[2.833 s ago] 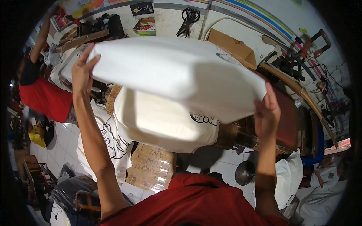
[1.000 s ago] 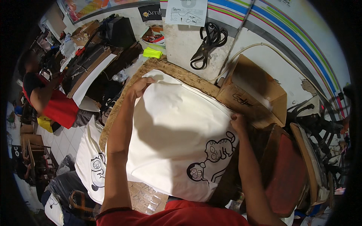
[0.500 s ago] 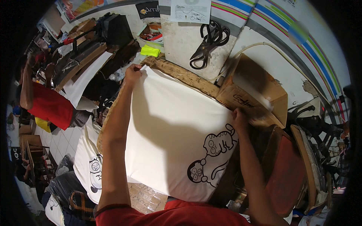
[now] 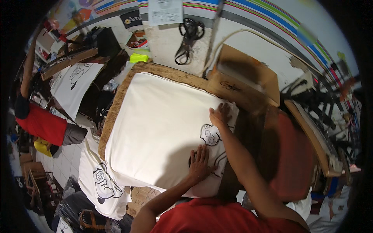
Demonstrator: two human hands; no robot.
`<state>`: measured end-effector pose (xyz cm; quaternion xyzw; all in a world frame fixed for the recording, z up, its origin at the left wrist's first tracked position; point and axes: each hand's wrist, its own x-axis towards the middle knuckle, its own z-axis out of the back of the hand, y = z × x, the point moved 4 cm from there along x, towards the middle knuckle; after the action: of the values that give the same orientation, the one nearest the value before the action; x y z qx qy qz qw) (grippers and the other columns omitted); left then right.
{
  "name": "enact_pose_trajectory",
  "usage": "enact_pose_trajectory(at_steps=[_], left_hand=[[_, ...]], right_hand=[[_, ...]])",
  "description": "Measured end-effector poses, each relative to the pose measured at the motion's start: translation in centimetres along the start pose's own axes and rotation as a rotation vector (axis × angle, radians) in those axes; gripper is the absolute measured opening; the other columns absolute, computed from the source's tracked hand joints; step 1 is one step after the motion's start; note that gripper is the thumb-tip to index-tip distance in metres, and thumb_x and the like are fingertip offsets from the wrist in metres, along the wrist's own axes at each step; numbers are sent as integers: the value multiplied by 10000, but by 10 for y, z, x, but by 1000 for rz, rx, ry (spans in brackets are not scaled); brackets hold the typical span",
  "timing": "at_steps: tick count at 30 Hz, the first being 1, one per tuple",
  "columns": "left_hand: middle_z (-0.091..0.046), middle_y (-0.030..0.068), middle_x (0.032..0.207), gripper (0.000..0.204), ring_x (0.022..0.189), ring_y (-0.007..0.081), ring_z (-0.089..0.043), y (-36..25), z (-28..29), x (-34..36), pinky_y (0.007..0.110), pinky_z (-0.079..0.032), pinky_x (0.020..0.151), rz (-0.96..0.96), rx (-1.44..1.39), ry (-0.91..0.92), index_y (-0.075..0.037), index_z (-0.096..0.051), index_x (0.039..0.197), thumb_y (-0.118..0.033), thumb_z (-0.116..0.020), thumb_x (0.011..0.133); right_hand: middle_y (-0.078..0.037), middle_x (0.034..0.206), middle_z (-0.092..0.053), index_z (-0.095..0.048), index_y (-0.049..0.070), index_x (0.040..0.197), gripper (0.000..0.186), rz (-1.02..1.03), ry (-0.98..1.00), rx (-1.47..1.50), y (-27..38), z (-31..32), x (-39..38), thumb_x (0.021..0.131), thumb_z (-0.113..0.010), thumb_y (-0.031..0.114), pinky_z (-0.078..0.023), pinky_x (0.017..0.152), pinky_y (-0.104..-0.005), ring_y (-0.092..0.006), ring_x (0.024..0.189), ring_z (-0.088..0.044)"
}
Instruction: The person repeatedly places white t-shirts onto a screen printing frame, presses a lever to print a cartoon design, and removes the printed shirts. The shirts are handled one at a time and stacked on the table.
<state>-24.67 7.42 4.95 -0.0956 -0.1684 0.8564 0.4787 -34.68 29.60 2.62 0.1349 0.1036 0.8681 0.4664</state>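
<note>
A white fabric piece (image 4: 151,124) with black cartoon figures down its right side lies spread on a worn wooden board (image 4: 105,136). My left hand (image 4: 200,165) rests on it with fingers spread over the lower figure. Higher up, at the fabric's right edge, my right hand (image 4: 220,114) lies with fingers apart, just above the upper figure (image 4: 210,136). Another printed white fabric piece (image 4: 99,163) hangs at the board's lower left.
Black shears (image 4: 188,39) hang on the wall beside an open cardboard box (image 4: 248,89). A red-topped press platen (image 4: 289,155) is at the right, dark machinery (image 4: 101,42) at the upper left. A co-worker in red (image 4: 42,124) stands at the left, one arm raised.
Since half a second ago, my left hand has moved from the top-left corner down to the lower right. My right hand has opened flat on the fabric. The co-worker's arm has risen.
</note>
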Motion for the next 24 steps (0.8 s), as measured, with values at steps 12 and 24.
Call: enact_pose_trajectory(at_steps=[12,24], left_hand=[[-204,210,1508,851,1417,318,-146,-32,-25,-78,512,-90,1128,-147,-23,-72,43,-277,1413,-559,-515,861],[-660,160,1054,378,1002,258,-627,-249,-123,-175,368,-461,895,-429,-746,500,-5,-608,1148,-261,-629,871]], right_hand=[[-121,1135,-643,-489,34,1300,631,803,1394,927,-35,227,-320,812,-690,380,-451,868,-335,-187,1015,-606],[-68,959,-650,-620,-17,1053,292,-570,-330,980,-519,337,-481,788,-509,-75,-466,844,-270,-145,907,-596]])
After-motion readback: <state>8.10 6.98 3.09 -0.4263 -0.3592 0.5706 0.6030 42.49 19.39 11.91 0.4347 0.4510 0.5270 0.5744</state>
